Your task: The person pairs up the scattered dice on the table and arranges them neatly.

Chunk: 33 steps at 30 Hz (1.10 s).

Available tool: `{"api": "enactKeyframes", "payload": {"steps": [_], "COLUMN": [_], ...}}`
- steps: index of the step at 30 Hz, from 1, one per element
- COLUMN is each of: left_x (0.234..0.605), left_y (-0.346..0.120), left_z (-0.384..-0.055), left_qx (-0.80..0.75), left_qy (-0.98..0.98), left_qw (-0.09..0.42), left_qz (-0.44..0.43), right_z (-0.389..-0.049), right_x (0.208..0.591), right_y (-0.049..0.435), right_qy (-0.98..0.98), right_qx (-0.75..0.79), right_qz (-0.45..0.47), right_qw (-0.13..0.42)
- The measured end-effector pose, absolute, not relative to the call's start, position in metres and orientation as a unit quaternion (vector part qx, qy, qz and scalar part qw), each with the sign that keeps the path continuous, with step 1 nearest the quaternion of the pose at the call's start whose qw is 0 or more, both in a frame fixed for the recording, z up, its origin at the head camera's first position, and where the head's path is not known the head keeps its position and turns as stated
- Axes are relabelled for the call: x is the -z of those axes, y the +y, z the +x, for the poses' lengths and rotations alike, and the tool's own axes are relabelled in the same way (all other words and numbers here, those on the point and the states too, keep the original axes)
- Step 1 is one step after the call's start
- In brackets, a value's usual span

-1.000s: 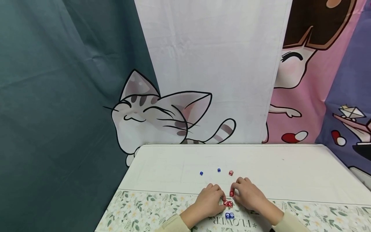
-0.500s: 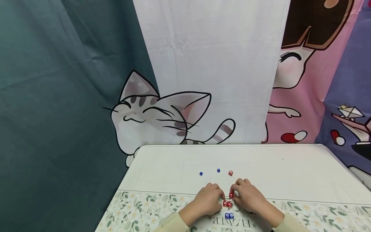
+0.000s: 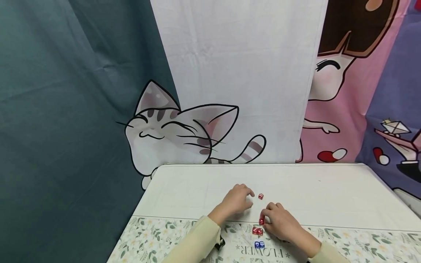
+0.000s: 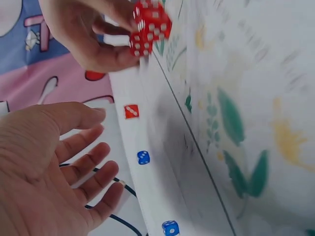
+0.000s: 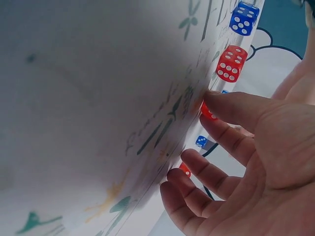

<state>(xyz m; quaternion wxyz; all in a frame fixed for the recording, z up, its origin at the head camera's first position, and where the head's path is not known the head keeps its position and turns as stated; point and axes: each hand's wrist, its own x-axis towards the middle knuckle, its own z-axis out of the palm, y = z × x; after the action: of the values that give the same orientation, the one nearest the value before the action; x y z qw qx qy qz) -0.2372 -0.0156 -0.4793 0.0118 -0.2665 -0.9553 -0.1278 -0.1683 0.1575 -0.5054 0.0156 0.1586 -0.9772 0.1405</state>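
Twice paired near: red dice, blue dice. Pinching red die in right hand, nothing in spread left hand. Seemingly remaining: far dice.

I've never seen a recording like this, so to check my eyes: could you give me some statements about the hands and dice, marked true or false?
1. The right hand's grip pinches a shiny red cube-shaped die with white dots. True.
2. The left hand's grip holds a die. False: its fingers are open and hold nothing.
3. Two white-dotted blue cube-shaped dice lie side by side on the flower-printed white surface. True.
4. The lone red die lies on that print too. False: it lies on the plain white surface.
5. In the left wrist view, the other two blue dice touch. False: they lie apart.
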Motion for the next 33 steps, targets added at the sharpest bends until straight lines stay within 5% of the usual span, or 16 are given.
{"api": "enactKeyframes", "payload": {"steps": [11, 33], "left_x": [0.495, 0.511], "left_y": [0.008, 0.025], "left_z": [-0.271, -0.279], "left_qx": [0.099, 0.045], "left_qy": [-0.959, -0.962], "left_qw": [0.008, 0.021], "left_qz": [-0.266, -0.268], "right_z": [-0.17, -0.169], "right_x": [0.507, 0.506], "right_y": [0.158, 0.161], "right_qy": [-0.976, -0.974], "right_qx": [-0.143, -0.147], "right_qz": [0.166, 0.172], "right_qw": [0.016, 0.017]}}
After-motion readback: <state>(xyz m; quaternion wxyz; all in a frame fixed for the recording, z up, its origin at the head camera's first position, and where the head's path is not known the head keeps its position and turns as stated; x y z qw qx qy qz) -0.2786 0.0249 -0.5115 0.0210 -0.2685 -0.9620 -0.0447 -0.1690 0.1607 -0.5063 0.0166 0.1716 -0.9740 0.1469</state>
